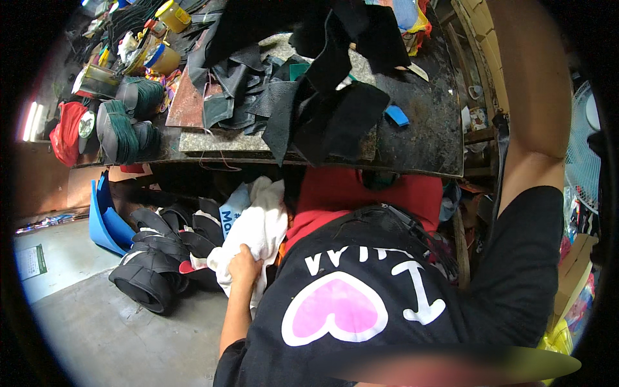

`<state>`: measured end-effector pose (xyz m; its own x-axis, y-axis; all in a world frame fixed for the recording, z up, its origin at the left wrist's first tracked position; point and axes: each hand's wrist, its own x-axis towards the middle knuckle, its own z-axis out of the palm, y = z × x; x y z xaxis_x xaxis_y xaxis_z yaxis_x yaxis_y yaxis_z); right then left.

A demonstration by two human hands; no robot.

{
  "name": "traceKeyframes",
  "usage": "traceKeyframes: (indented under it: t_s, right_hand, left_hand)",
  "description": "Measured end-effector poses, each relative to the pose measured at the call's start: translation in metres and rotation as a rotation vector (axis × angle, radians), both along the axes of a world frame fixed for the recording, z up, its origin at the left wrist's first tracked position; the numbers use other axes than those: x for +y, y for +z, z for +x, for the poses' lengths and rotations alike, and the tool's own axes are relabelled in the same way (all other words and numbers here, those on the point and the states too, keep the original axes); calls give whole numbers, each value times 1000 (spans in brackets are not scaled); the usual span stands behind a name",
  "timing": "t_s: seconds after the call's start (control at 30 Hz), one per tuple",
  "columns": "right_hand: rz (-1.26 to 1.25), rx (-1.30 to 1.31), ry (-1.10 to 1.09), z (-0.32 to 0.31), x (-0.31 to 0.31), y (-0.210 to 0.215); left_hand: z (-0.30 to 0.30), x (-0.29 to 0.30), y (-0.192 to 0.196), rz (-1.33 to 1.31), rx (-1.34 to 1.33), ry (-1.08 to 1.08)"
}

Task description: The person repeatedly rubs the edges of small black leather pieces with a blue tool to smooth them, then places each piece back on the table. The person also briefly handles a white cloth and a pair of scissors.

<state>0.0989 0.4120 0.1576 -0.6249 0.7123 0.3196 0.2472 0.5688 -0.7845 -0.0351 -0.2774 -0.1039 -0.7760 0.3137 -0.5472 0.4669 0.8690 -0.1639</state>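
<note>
My left hand is closed on a bunched white cloth, low beside my left hip and below the table's front edge. A light blue printed piece shows along the cloth's left side. My right arm is raised along the right side and runs out past the upper edge, so its hand is out of sight. Black leather-like pieces lie heaped on the worktable, some hanging over its front edge.
On the floor to the left are several dark, curved padded pieces and a blue plastic object. Spools of dark green cord and yellow jars crowd the table's left end. A small blue block lies right of the heap.
</note>
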Motion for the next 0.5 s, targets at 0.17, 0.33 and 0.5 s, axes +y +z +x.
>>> traceKeyframes:
  t_s: [0.17,0.33,0.5]
  right_hand:
    - [9,73,20,-7,-8,3]
    - [14,194,54,-11,-15,19]
    - [30,330,101,-15,-28,38]
  left_hand:
    - [-8,30,43,-114,-105,-27]
    - [-11,114,111,632,282,-219]
    - [-16,249,142,1516,588,-559]
